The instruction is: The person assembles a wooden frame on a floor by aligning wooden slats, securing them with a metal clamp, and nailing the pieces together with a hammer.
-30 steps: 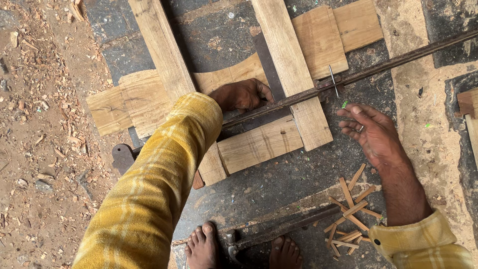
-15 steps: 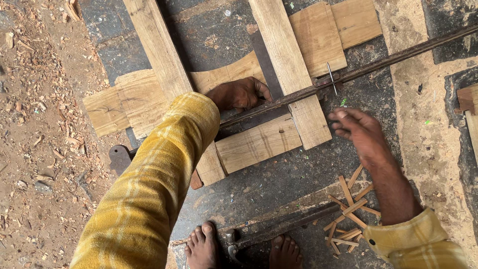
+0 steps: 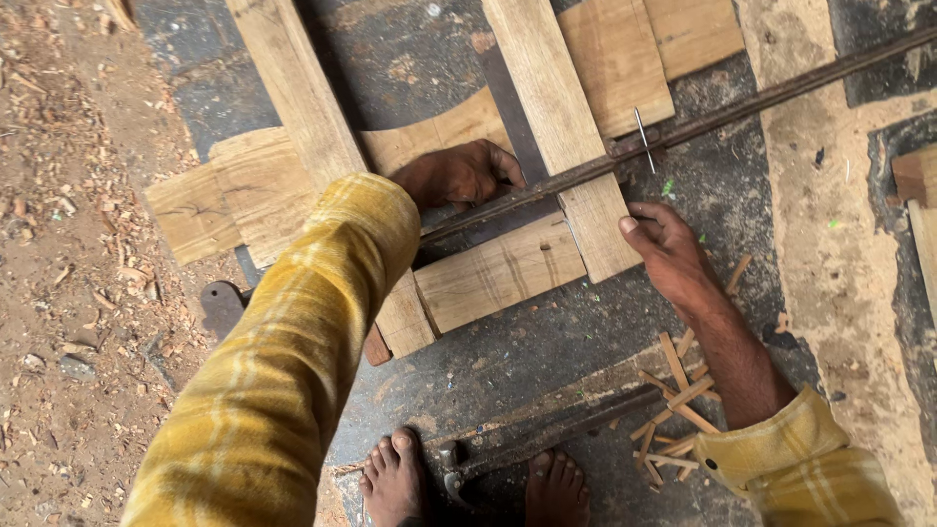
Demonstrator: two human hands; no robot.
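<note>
Left hand (image 3: 457, 174) curled around long rusty metal bar (image 3: 703, 122), fingers wrapped over it, holding. Bar's long axis diagonal: low end under that grip, high end running up and away to the right, out of frame at top right. Crosses over upright wooden plank (image 3: 556, 117) just right of the grip. Thin nail (image 3: 641, 140) standing tilted beside bar, past the plank. Right hand (image 3: 669, 249) below and right of the grip, fingers loosely bent, resting on plank's lower end, holding nothing. Hammer (image 3: 547, 439) on floor well below, between bare feet; wood splinters (image 3: 673, 400) near right wrist.
</note>
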